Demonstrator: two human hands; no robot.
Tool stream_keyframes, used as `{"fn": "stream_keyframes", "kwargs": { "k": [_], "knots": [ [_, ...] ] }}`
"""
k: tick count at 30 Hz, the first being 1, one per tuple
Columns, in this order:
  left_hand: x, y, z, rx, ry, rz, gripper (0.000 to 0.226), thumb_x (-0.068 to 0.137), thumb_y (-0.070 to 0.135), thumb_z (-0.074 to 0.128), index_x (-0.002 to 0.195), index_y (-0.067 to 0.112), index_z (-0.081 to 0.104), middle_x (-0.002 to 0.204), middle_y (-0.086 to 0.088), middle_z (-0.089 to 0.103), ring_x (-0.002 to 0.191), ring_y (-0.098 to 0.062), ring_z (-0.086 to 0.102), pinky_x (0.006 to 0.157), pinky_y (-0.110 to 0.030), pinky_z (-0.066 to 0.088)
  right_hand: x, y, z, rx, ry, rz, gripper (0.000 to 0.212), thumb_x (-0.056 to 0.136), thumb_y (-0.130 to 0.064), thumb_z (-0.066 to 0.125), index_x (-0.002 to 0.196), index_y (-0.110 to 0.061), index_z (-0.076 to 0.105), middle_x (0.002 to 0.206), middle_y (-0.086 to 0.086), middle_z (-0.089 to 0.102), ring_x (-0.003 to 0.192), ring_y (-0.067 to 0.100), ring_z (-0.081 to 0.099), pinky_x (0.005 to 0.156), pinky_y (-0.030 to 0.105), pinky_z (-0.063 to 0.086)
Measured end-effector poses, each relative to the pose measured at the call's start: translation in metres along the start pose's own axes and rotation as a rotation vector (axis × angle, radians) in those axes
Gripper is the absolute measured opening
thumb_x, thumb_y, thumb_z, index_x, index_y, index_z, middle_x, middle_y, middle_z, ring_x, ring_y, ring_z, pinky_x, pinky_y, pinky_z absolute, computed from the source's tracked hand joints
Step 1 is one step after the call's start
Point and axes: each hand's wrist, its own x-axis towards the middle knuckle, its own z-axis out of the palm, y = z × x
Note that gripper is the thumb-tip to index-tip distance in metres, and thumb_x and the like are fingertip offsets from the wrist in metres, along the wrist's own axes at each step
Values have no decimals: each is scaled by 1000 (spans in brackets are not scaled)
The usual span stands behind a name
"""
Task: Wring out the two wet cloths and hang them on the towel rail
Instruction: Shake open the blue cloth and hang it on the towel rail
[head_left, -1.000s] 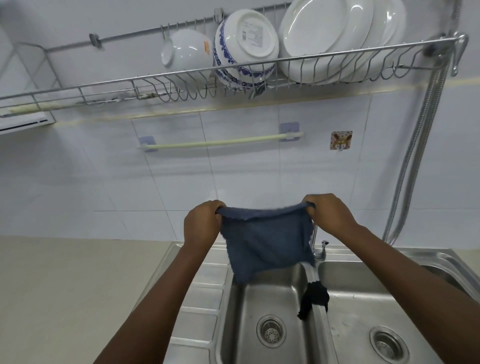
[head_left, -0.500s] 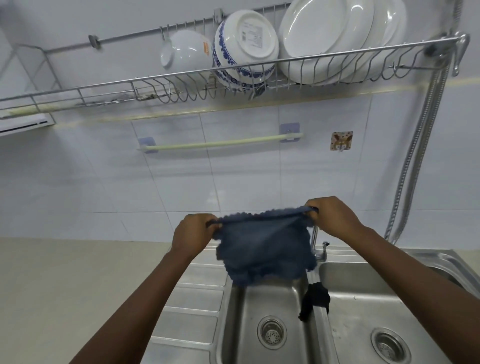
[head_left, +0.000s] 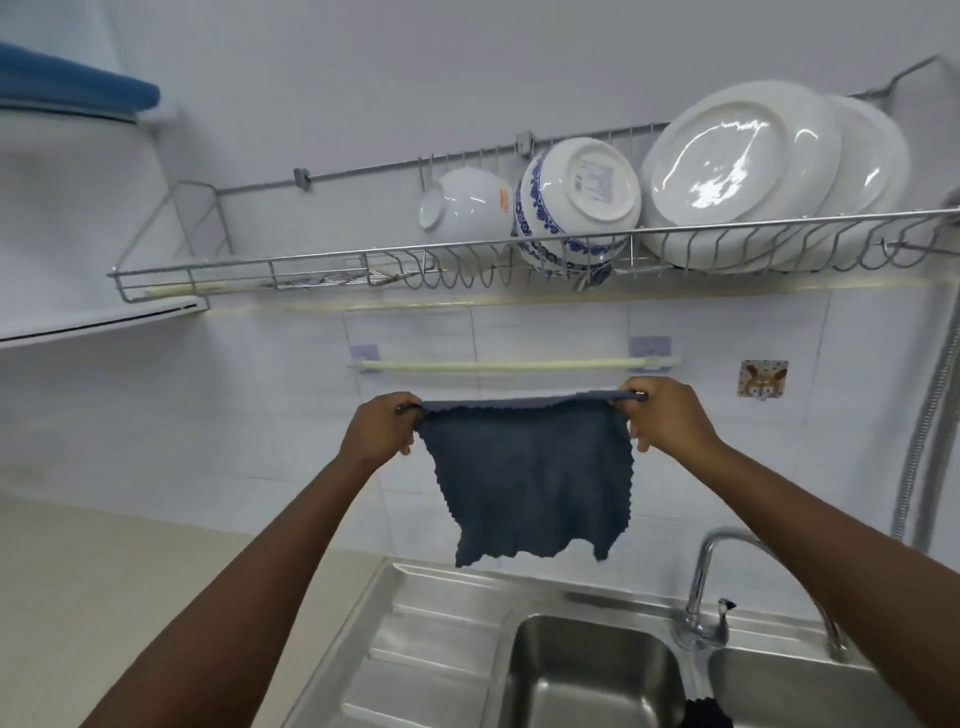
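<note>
Blue-grey terry hangs spread between my two hands in the head view: the blue cloth (head_left: 527, 483) is pulled flat by its top edge, its ragged lower hem dangling free above the back rim of the steel sink (head_left: 441, 654). My left hand (head_left: 379, 428) has its fingers pinched shut on the top left corner, and my right hand (head_left: 667, 415) is closed the same way on the top right corner. That stretched edge sits just below the pale towel rail (head_left: 519, 365) on the tiled wall, close to it but not over it. Low at the frame's bottom edge a dark cloth (head_left: 704, 716) lies on the divider between the two basins, only partly in view. Beside it stands the curved tap (head_left: 727, 571). Above the rail runs a wire dish rack (head_left: 311, 270) holding a white bowl (head_left: 467, 205), a blue-patterned bowl (head_left: 576, 208) and white plates (head_left: 737, 166) standing on edge.
</note>
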Motion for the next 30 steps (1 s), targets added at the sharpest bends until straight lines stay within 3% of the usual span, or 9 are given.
{"fn": "stream_keyframes", "kwargs": {
  "k": [3, 5, 7, 9, 13, 16, 20, 26, 30],
  "knots": [
    [40, 10, -19, -258, -10, -132, 17, 97, 20, 50, 94, 13, 65, 64, -7, 58, 50, -17, 54, 46, -20, 41, 36, -28, 1, 220, 8, 59, 13, 90, -9, 59, 80, -5, 66, 60, 16, 60, 50, 30, 59, 51, 33, 56],
    [65, 17, -25, -566, -58, -243, 15, 99, 18, 49, 106, 11, 61, 72, -10, 62, 56, -16, 61, 44, -15, 45, 58, -43, 5, 366, 7, 117, 10, 90, -5, 59, 81, -6, 63, 62, 17, 58, 50, 27, 57, 44, 28, 55],
    [92, 19, -25, -812, -105, -284, 18, 99, 10, 49, 115, 4, 57, 96, -17, 68, 85, -24, 70, 65, -21, 57, 83, -50, 13, 487, 25, 161, 19, 89, 1, 58, 75, -12, 60, 71, 18, 60, 57, 27, 58, 53, 30, 55],
    [118, 15, -21, -856, -108, -229, 22, 98, 3, 49, 118, 1, 57, 115, -18, 66, 104, -28, 66, 83, -29, 57, 106, -52, 22, 482, 36, 136, 26, 86, 5, 57, 72, -16, 61, 81, 19, 63, 72, 29, 61, 69, 36, 51],
    [152, -9, -4, -382, -169, 112, 28, 99, 6, 45, 121, 16, 59, 125, -7, 60, 114, -23, 57, 90, -26, 49, 131, -44, 43, -1, -24, -30, 15, 90, -12, 56, 99, -13, 68, 98, 6, 64, 88, 19, 55, 76, 23, 39],
    [169, -34, 17, 6, -293, 312, 30, 100, 9, 45, 123, 21, 59, 128, -2, 59, 115, -22, 56, 94, -20, 48, 137, -28, 59, -349, -143, -54, 17, 93, -28, 48, 99, -28, 65, 107, 4, 66, 93, 22, 59, 79, 28, 45],
    [187, -53, 29, 378, -227, 278, 28, 102, 35, 33, 118, 37, 56, 120, -1, 66, 104, -23, 62, 94, -42, 50, 144, -18, 68, -639, -43, -63, 27, 94, -41, 38, 100, -31, 63, 104, 4, 68, 96, 26, 62, 80, 32, 40],
    [201, -56, 31, 505, -64, 184, 35, 96, 53, 40, 116, 24, 42, 105, -6, 67, 91, -26, 63, 87, -40, 46, 163, -22, 70, -576, -33, 115, 37, 81, -62, 53, 74, -26, 60, 90, 1, 67, 89, 21, 62, 73, 30, 49],
    [210, -54, 24, 532, 3, 83, 52, 86, 60, 52, 117, 20, 39, 99, -7, 64, 93, -29, 63, 88, -42, 41, 169, -22, 59, -566, 5, 103, 46, 80, -58, 60, 79, -13, 69, 87, 6, 68, 84, 21, 61, 60, 25, 41]
  ]
}}
